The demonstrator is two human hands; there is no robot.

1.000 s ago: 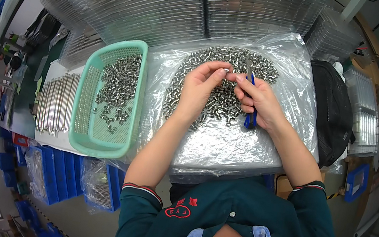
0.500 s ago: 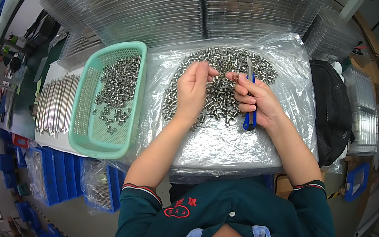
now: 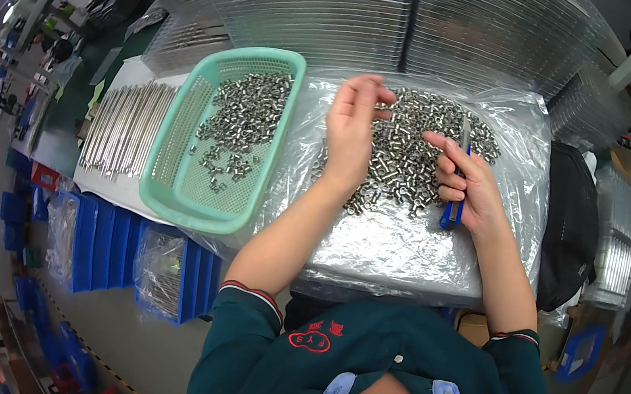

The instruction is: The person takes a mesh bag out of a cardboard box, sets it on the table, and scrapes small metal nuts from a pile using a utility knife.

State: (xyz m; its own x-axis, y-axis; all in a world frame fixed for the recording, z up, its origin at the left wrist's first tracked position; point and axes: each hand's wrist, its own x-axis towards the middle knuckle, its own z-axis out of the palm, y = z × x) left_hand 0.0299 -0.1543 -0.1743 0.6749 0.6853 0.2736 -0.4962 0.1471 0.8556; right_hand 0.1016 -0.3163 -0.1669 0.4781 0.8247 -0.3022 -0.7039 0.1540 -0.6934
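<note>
In my right hand [image 3: 472, 188] is a blue utility knife [image 3: 453, 205], its blade pointing away from me. The index finger stretches out to the left over a heap of small shiny metal fittings [image 3: 411, 154]. My left hand [image 3: 352, 125] hovers above the heap's left edge with its fingers bent. Whether a small part sits between those fingertips is hidden. Both hands are apart from each other. More of the same metal pieces lie in a light green plastic basket [image 3: 267, 190] to the left of my left hand.
Clear plastic sheeting [image 3: 396, 258] covers the table under the heap. Tall stacks of clear trays [image 3: 319, 10] rise behind. Thin metal rods [image 3: 125, 132] lie left of the basket. A black bag [image 3: 568, 227] stands at the right, and blue bins [image 3: 104, 247] stand below the table's left side.
The view has shifted, so the table sits further right. My hands, close together over the heap before, have parted; the left has moved away from the right, which keeps the knife.
</note>
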